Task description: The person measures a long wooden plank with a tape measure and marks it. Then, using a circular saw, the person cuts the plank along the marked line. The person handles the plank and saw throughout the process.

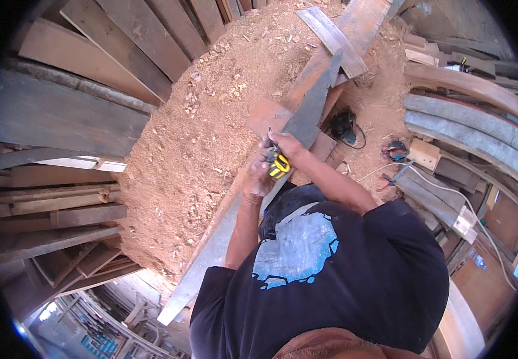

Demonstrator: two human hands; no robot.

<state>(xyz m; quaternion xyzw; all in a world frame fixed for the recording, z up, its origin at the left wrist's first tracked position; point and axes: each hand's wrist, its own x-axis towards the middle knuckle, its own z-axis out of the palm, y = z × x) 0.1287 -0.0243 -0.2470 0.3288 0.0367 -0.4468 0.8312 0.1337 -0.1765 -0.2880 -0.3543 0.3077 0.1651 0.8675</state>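
In front of my chest, my left hand (258,178) is closed against a yellow and black tape measure (279,166). My right hand (288,145) meets it from the other side, its fingers pinched together just above the tape measure. A thin dark tip pokes up between the fingertips; what it belongs to is too small to tell. Beneath both hands runs a long grey board (310,116), slanting from lower left to upper right on top of brown planks. A short reddish piece of wood (268,115) sticks out to its left.
Sawdust and chips (193,149) cover the floor. A loose plank (334,42) crosses the far end. To the right lie a dark power tool (344,127), a red and teal power tool (395,151) and a white cord (450,190). Boards (61,107) are stacked at both sides.
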